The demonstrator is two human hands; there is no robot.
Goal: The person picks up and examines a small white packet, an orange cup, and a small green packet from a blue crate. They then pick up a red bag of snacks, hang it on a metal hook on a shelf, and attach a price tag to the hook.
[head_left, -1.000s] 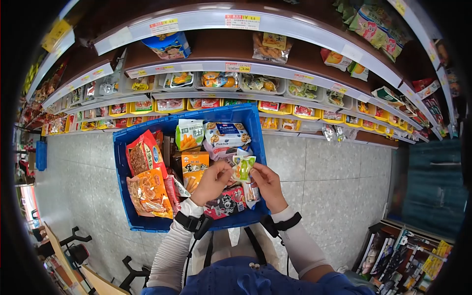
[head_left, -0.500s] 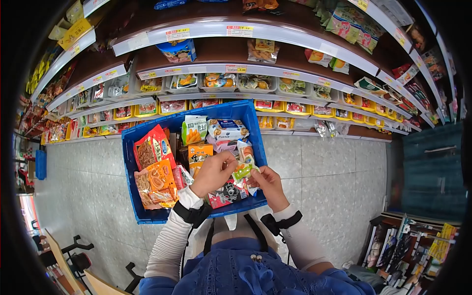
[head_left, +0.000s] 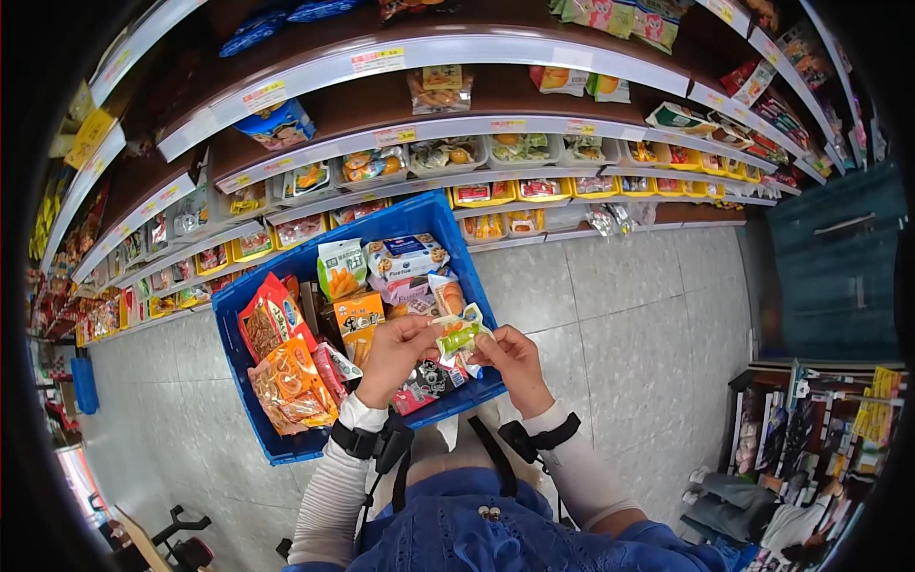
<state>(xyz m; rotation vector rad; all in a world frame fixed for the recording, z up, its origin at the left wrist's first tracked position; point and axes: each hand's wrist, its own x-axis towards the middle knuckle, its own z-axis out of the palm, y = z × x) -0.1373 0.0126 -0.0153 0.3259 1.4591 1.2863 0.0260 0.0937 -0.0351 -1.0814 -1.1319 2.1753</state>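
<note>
Closely pinched, left fingers (head_left: pixel 417 327), right fingers (head_left: pixel 498 349), gripping a green packet (head_left: pixel 461 334)

Grey tiled floor (head_left: pixel 629 272), brown shelves (head_left: pixel 353 103)

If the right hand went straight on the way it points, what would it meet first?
The small green packet touching the right hand; beyond it, perhaps a pouch in the blue crate, though depth is unclear.

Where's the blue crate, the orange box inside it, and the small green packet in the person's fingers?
Blue crate (head_left: pixel 410 217): head view, inner face of its far wall.
Orange box (head_left: pixel 358 318): head view, upper part of its printed front.
Small green packet (head_left: pixel 461 337): head view, its green middle.
</note>
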